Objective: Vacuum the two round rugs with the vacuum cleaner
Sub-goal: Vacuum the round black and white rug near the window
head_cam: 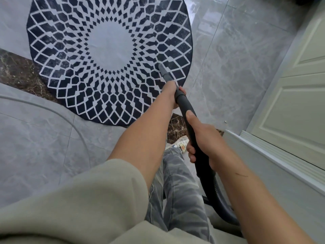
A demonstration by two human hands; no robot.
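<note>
A round rug point(109, 48) with a dark blue and white diamond pattern and a pale centre lies on the grey tiled floor ahead of me. A dark grey vacuum wand point(186, 110) slants from lower right up to the rug, and its narrow nozzle tip point(161, 66) touches the rug's right side. My left hand point(171, 92) grips the wand far down, near the rug's edge. My right hand point(204, 140) grips the wand higher up, thumb laid along it. The ribbed hose point(223, 206) curves away below my right arm. Only one rug is in view.
A cream panelled door point(299, 95) and its raised white threshold point(274, 152) run along the right. A dark brown marble strip point(19, 71) crosses the floor under the rug. My leg in grey jeans point(177, 191) and a light shoe point(181, 142) stand below the wand.
</note>
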